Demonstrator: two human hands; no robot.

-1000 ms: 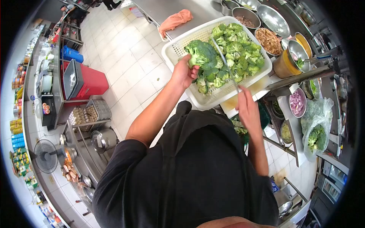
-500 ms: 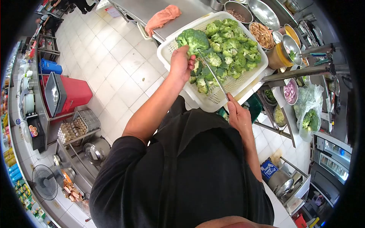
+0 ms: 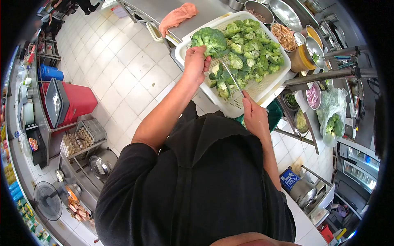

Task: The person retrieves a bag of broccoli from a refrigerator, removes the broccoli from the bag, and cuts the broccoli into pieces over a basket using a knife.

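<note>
My left hand (image 3: pixel 197 63) grips a large head of broccoli (image 3: pixel 209 39) by its stem, over the left part of a white perforated basket (image 3: pixel 269 87). Many cut broccoli florets (image 3: pixel 252 49) fill the middle and right of this basket. In my right hand (image 3: pixel 255 115) is the handle of a long thin knife (image 3: pixel 232 77). Its blade points up and left over the florets, with the tip near the underside of the broccoli head. Whether the tip touches the stem is hard to tell.
Beyond the basket lies an orange cloth (image 3: pixel 178 17). Metal bowls, one with brown strips (image 3: pixel 283 37), stand to the right, near a bowl of chopped purple onion (image 3: pixel 313 96) and a plastic bag of greens (image 3: pixel 333 119). A red bin (image 3: pixel 78 102) stands at left. Another person's legs show top left.
The broccoli head has been brought left and up from the florets. My right hand has come down and left with the knife, its blade now lower. The camera view has shifted.
</note>
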